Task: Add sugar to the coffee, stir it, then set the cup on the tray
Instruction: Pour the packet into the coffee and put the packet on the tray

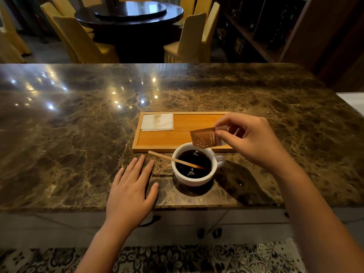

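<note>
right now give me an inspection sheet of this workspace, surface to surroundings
surface: polished brown marble counter, glossy with light reflections
job's things: white ceramic cup of black coffee on the counter just in front of the tray, thin wooden stir stick leaning in it; brown paper sugar sachet tilted above the cup; rectangular wooden tray behind
clutter: folded white napkin with a brownish stain, on the tray's left end
grips: right hand pinches the sachet; left hand flat on the counter, empty
cables: nothing seen
surroundings: dark round dining table, yellow covered chairs, wooden shelving, patterned floor tiles

White cup (192, 179), brown star-speckled packet (203, 137)
</note>
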The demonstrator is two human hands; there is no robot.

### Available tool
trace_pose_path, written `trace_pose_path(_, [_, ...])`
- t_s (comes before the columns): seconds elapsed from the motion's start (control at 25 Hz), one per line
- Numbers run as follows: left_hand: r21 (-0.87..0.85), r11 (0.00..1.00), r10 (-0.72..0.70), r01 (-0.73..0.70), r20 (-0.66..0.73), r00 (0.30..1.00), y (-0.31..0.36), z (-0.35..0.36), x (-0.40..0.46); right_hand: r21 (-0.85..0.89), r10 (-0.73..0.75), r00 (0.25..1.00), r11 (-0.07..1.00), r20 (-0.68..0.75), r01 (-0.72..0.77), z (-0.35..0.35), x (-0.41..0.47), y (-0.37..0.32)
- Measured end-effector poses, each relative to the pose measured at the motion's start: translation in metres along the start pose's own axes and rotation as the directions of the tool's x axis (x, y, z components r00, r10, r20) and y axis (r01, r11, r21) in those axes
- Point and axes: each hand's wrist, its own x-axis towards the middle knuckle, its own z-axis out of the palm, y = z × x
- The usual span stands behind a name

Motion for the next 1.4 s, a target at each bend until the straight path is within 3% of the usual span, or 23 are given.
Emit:
trace_pose_path(0.2, [-0.008,1.0,-0.002,0.002,-0.006,1.0,0.001,-0.001,0.0,0.028,0.022,1.0,0.999,0.004,-0.022,0.003,0.0,0.003])
trace_pose_path(0.32, [-0.01,1.0,-0.003,0.003,-0.009,1.0,0.001,-0.001,-0.001,0.233,0.144,0.99,0.962,-0.006,-0.138,0.008,-0.001,0.009])
trace_pose_path(0.48, [-0.011,1.0,-0.006,0.006,-0.007,1.0,0.002,-0.001,0.0,0.595,0.346,0.938,0.75,0.02,-0.29,0.014,-0.004,0.02])
trace_pose_path(0.6, [-0.006,1.0,-0.002,0.002,-0.005,1.0,0.001,-0.001,0.0,0.727,0.5,0.864,0.612,-0.052,-0.31,0.016,0.0,0.036])
trace_pose_path(0.76, [-0.005,1.0,-0.006,0.006,-0.004,1.0,0.002,-0.002,-0.001,0.526,0.658,0.715,0.705,-0.235,-0.476,0.024,0.009,0.068])
trace_pose_path(0.84, [-0.005,1.0,-0.005,0.005,-0.005,1.0,0.002,-0.002,-0.001,0.397,0.666,0.692,0.736,-0.28,-0.548,0.033,0.014,0.08])
trace_pose_path(1.0, [-0.003,1.0,-0.002,0.002,0.0,1.0,0.002,-0.001,0.0,0.143,0.579,0.742,0.811,-0.337,-0.568,0.044,0.023,0.087])
trace_pose_path(1.24, [-0.003,1.0,-0.001,0.001,0.0,1.0,0.001,-0.001,0.0,-0.067,0.46,0.804,0.852,-0.377,-0.519,0.049,0.023,0.091])
trace_pose_path(1.32, [-0.007,1.0,-0.004,0.004,0.0,1.0,0.001,-0.001,0.0,-0.233,0.358,0.875,0.867,-0.325,-0.441,0.049,0.02,0.092])
trace_pose_path(1.4, [-0.009,1.0,-0.007,0.007,0.0,1.0,0.002,-0.001,0.0,-0.342,0.245,0.952,0.892,-0.184,-0.295,0.047,0.015,0.092])
